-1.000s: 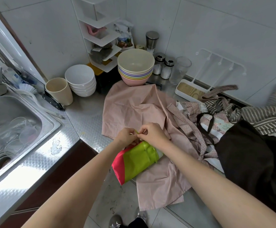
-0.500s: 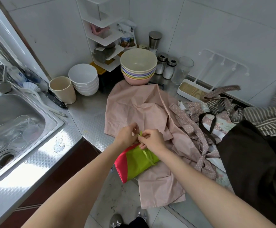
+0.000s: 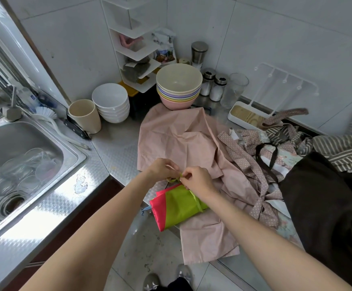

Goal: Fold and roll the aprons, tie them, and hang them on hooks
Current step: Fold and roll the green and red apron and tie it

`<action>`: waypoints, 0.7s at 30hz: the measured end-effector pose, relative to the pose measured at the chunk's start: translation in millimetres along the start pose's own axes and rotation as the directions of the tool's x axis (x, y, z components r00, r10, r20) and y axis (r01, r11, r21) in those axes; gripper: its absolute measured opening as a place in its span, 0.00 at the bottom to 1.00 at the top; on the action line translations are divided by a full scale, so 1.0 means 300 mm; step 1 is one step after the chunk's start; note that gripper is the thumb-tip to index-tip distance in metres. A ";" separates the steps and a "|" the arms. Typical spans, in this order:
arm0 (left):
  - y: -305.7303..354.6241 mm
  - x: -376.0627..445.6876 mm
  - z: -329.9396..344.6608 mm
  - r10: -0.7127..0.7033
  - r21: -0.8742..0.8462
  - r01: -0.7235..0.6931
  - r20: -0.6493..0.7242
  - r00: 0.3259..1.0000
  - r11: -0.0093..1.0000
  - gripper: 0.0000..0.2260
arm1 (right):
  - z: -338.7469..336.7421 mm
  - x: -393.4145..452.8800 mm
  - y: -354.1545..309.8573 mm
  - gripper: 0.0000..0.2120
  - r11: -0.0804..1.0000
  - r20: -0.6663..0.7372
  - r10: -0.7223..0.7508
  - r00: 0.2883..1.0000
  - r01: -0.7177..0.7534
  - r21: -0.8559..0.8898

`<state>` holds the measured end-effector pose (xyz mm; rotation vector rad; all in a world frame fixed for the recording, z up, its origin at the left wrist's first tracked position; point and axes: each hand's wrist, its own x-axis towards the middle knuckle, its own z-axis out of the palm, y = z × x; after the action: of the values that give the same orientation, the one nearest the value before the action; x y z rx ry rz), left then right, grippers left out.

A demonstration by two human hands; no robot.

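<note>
pinching a thin green tie point(image 3: 173, 180), the left hand point(image 3: 162, 169) and right hand point(image 3: 196, 179) met fingertip to fingertip above the rolled green-and-red apron point(image 3: 177, 206), which lay on the pink apron point(image 3: 183, 139), just beside its near edge.

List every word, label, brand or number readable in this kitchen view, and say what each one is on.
No text is legible anywhere.
Printed pouch on the corner shelf: has print, too blurred to read.
Bottle behind the sink: blue label, too small to read.
Shakers, bowls, cup and aprons: no visible lettering.
</note>
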<state>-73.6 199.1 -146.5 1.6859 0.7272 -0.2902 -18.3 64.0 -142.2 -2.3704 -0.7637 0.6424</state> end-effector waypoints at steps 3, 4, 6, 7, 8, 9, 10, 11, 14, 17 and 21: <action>-0.003 0.011 0.007 0.029 0.082 -0.018 -0.127 0.992 0.996 0.09 | -0.009 -0.011 -0.014 0.06 0.988 0.008 -0.086 0.996 0.086 -0.130; -0.003 0.014 0.010 0.085 0.233 -0.044 -0.170 0.982 0.972 0.06 | -0.012 -0.013 -0.019 0.06 0.977 0.017 -0.118 0.993 0.119 -0.175; 0.007 0.013 0.017 0.251 0.597 -0.101 -0.174 0.952 0.796 0.06 | -0.015 -0.020 -0.028 0.07 0.944 0.067 -0.177 0.982 0.189 -0.271; 0.009 0.018 0.019 0.320 0.731 -0.115 -0.148 0.936 0.672 0.09 | -0.016 -0.025 -0.031 0.07 0.923 0.101 -0.203 0.974 0.225 -0.313; 0.013 0.023 0.019 0.363 0.825 -0.118 -0.111 0.925 0.553 0.11 | -0.019 -0.033 -0.029 0.07 0.904 0.132 -0.222 0.966 0.254 -0.345; 0.021 0.024 0.012 0.396 0.897 -0.113 -0.074 0.915 0.428 0.12 | -0.022 -0.038 -0.028 0.08 0.888 0.154 -0.235 0.960 0.277 -0.368; 0.028 0.025 0.000 0.413 0.942 -0.101 -0.043 0.910 0.319 0.13 | -0.025 -0.041 -0.024 0.07 0.876 0.173 -0.239 0.956 0.289 -0.386; 0.034 0.024 -0.012 0.428 0.966 -0.080 -0.034 0.903 0.246 0.13 | -0.028 -0.045 -0.019 0.08 0.865 0.190 -0.236 0.953 0.295 -0.405; 0.030 0.029 -0.046 0.418 0.974 -0.008 -0.089 0.904 0.224 0.13 | -0.029 -0.045 -0.004 0.09 0.823 0.241 -0.215 0.946 0.308 -0.477; 0.020 0.032 -0.062 0.276 0.798 0.011 -0.222 0.935 0.602 0.10 | -0.023 -0.047 0.011 0.09 0.812 0.259 -0.193 0.946 0.302 -0.499; 0.020 -0.014 -0.028 -0.102 -0.235 0.072 -0.117 0.988 0.969 0.09 | -0.043 -0.028 0.022 0.05 0.914 0.249 -0.141 0.958 0.223 -0.340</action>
<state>-74.9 205.4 -137.4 1.4636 0.8974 -0.1529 -14.3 49.4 -134.8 -2.5384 -1.2863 0.7430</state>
